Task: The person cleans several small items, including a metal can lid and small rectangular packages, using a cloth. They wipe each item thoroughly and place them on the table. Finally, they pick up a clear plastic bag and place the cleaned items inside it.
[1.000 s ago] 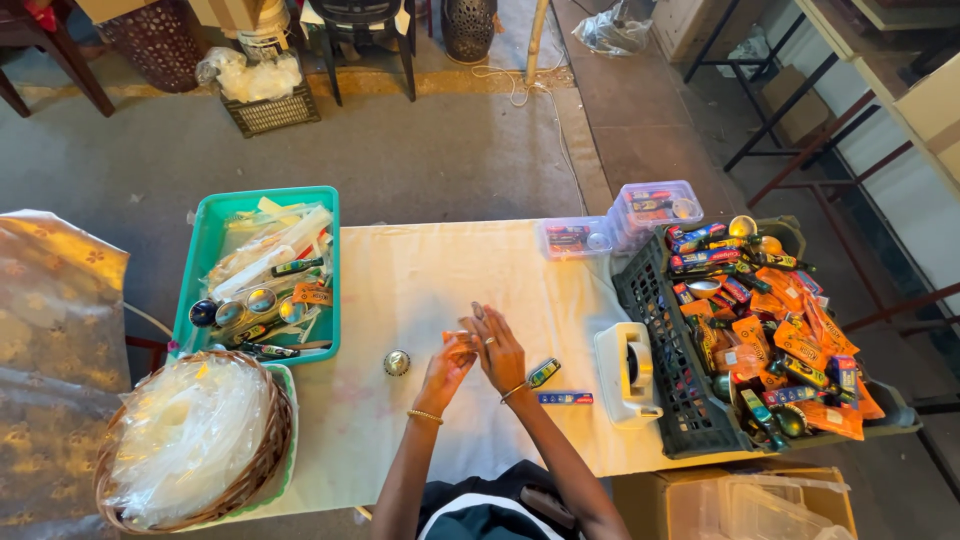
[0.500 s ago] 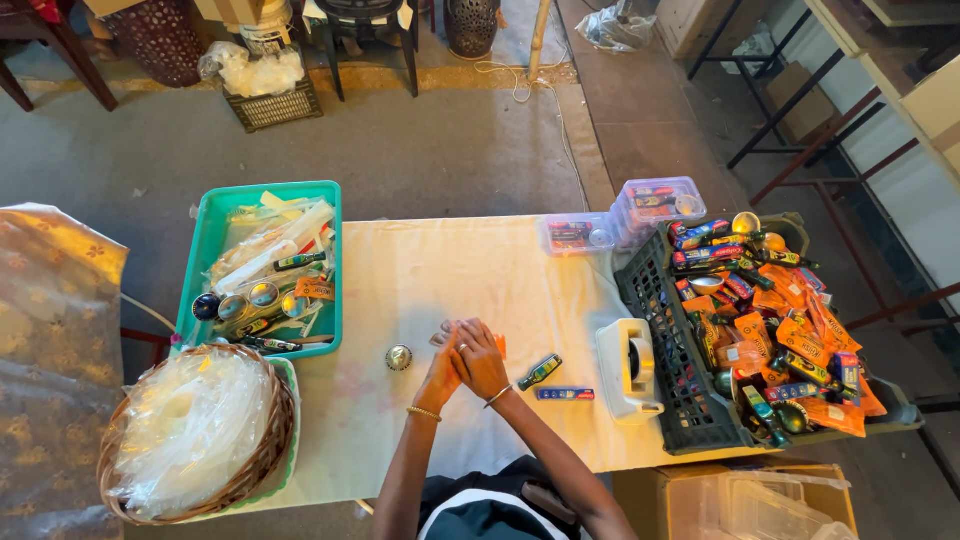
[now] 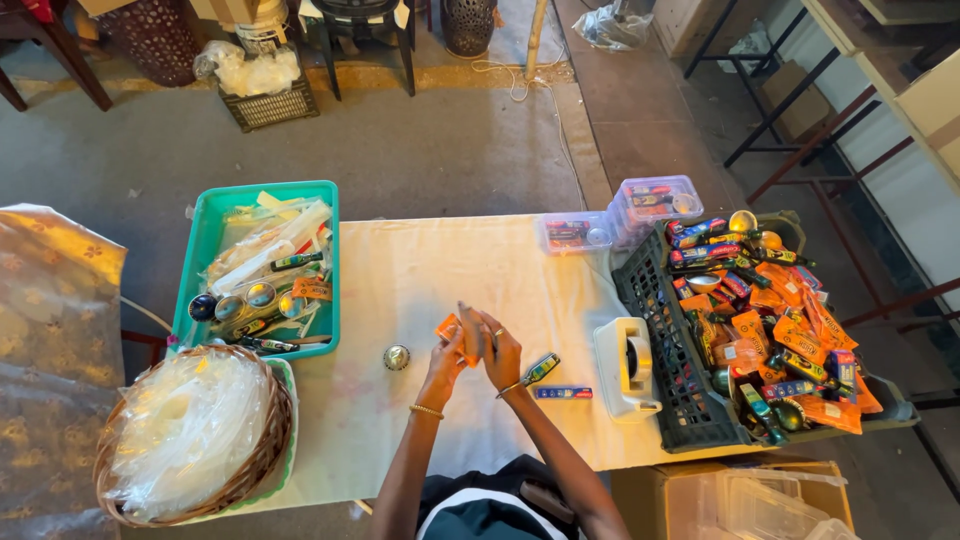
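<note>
A small orange packet (image 3: 449, 329) sits between the two hands above the middle of the near part of the white table (image 3: 420, 270). The left hand (image 3: 447, 352) pinches its lower edge, fingers curled around it, while the right hand (image 3: 497, 348) closes against it from the right, fingers raised; both grasp the same packet, held up off the tabletop, probably so it can be worked with the fingertips close to the body.

Just left of the hands a small round silver-and-gold ball (image 3: 397, 357) rests on the table. Just right of them lie a dark tube with a yellow-green tip (image 3: 541, 368) and, nearer, a flat blue stick-shaped pack (image 3: 562, 393), both within easy reach. Further right stands a white tape dispenser (image 3: 624, 366), touching the side of a black plastic crate (image 3: 668, 360) heaped with orange packets, tubes and small wrapped items.

At the far edge of the table are two clear lidded boxes (image 3: 658, 200) with a few coloured items inside. On the left side, a teal tray (image 3: 215, 235) holds clear plastic sleeves, dark tubes and shiny round balls. Near left, a wicker basket (image 3: 255, 465) is filled with clear cellophane. A patterned gold sheet (image 3: 50, 320) hangs at the far left edge of the view.
</note>
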